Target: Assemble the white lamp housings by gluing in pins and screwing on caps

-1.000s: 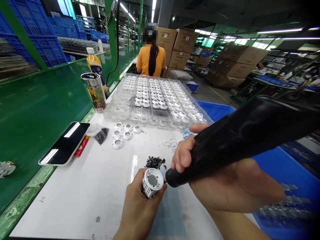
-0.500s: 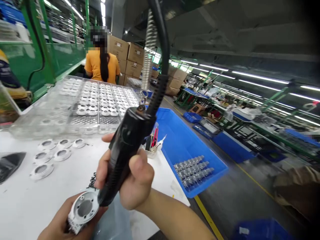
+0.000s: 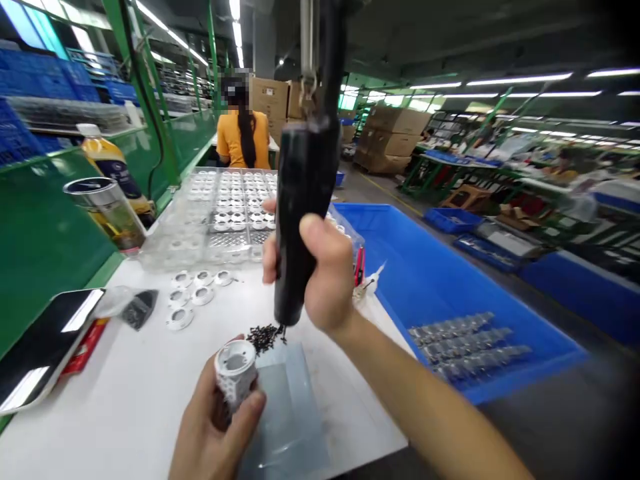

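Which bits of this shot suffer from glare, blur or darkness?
Head view: bright white reflections streak the flat, glossy black-screened phone; same head view, the black cylindrical power tool in the bare right hand looks soft, perhaps from motion; head view again, the right-hand corners fade to black.

A: Where is free passage observed?
B: Bare table (image 3: 125, 380) is found between phone (image 3: 40, 340) and left hand (image 3: 215, 427), bounded ahead by white rings (image 3: 179, 319).
A: Obstructions noted?
B: The far side is blocked by the clear tray (image 3: 197, 251); from the right, the black screws (image 3: 264, 337) are screened by the driver (image 3: 303, 200) and right hand (image 3: 329, 270).
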### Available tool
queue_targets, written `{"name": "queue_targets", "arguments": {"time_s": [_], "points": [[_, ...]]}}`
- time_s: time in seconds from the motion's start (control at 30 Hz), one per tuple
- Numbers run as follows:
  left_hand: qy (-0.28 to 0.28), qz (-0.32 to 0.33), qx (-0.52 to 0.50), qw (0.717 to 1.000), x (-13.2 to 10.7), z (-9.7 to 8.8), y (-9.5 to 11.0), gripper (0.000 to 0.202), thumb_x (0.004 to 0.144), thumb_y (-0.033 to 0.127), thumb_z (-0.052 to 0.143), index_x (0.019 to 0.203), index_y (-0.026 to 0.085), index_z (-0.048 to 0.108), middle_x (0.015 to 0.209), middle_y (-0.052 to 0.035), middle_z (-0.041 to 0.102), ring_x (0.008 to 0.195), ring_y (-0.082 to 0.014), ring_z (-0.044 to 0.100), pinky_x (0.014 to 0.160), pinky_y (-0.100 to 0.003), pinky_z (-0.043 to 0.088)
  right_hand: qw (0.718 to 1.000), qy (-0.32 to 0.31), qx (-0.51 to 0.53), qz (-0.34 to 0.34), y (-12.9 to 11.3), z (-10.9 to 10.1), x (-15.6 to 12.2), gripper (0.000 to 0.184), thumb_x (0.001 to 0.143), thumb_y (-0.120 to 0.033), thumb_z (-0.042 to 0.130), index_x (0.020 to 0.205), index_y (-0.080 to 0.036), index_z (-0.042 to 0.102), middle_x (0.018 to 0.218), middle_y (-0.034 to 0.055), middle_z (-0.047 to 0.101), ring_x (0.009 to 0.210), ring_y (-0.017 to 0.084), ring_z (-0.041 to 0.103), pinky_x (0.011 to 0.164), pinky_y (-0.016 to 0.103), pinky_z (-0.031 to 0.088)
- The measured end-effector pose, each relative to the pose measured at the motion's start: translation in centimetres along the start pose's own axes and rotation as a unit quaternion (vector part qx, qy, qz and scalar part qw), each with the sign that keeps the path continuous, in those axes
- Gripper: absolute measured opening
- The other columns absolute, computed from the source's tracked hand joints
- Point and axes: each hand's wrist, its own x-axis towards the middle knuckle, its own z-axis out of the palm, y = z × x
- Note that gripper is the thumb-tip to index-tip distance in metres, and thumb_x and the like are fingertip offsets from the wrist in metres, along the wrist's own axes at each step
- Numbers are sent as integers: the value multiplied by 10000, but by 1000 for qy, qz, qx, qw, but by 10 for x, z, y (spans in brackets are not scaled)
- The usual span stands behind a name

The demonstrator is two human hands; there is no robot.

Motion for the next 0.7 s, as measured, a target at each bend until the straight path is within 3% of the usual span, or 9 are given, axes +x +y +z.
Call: {"name": "queue_targets", "arguments": {"time_s": [0.1,0.17,0.23,0.3,0.37,0.43,0.53,0.63,0.7], "points": [[-5,-16,-39,999,-6,0,6,577,787,624,714,1177,200,678,1154,-88,758,1033,-295,713,942,-346,560,995,-20,-86,-39,-21,7,22,251,964,-469,536,920,-230,599,727,-27,614,631,136,614,585,281,505],[4,1,-39,999,-10,-1,10,582,755,591,762,1196,220,682,1152,-81,763,1099,-309,693,998,-361,523,988,-15,-136,-65,-28,3,20,214,991,-407,505,1038,-239,629,889,-19,678,848,157,684,737,304,555],[5,26,-33,999,-12,-6,14,543,698,539,830,1122,230,694,1102,-74,777,1109,-313,688,987,-351,514,980,23,-181,-75,-24,-12,2,296,1002,-390,508,1253,-265,605,1105,-5,705,1116,190,657,931,355,542],[6,18,-54,998,-11,-11,17,521,647,498,880,1042,227,675,1071,-74,785,1057,-311,707,923,-347,538,972,74,-217,-57,-11,-33,-31,360,991,-410,535,1322,-280,587,1250,28,673,1234,231,600,1002,410,528],[9,-24,-118,993,-9,-13,20,589,617,496,907,1061,221,636,1021,-82,793,971,-312,734,847,-362,573,966,33,-257,10,6,-53,-70,294,996,-406,533,1248,-291,631,1195,53,675,1135,235,643,918,413,581],[7,-75,-197,978,-6,-8,21,715,628,533,902,1187,222,581,952,-78,795,862,-307,755,767,-382,603,954,-56,-285,77,20,-67,-108,304,972,-367,586,1261,-279,618,1161,78,681,1057,236,673,888,398,604],[-17,-140,-274,951,-6,9,19,793,663,558,888,1281,231,514,905,-65,781,759,-283,758,665,-366,614,942,-106,-315,41,26,-73,-146,472,847,-326,761,1292,-284,611,1119,75,702,970,234,700,850,341,611],[-71,-175,-292,937,-10,27,13,737,645,588,899,1178,207,561,850,-54,756,740,-269,750,622,-341,616,944,-95,-315,-1,14,-75,-156,404,867,-236,746,1253,-305,647,1019,60,725,887,214,722,770,301,614],[-102,-168,-255,947,-14,29,9,747,670,677,840,1181,187,601,855,-75,754,747,-286,750,630,-373,628,938,-91,-335,-1,-5,-86,-152,353,873,-233,745,1213,-303,683,953,58,736,825,210,729,693,285,615]]}}
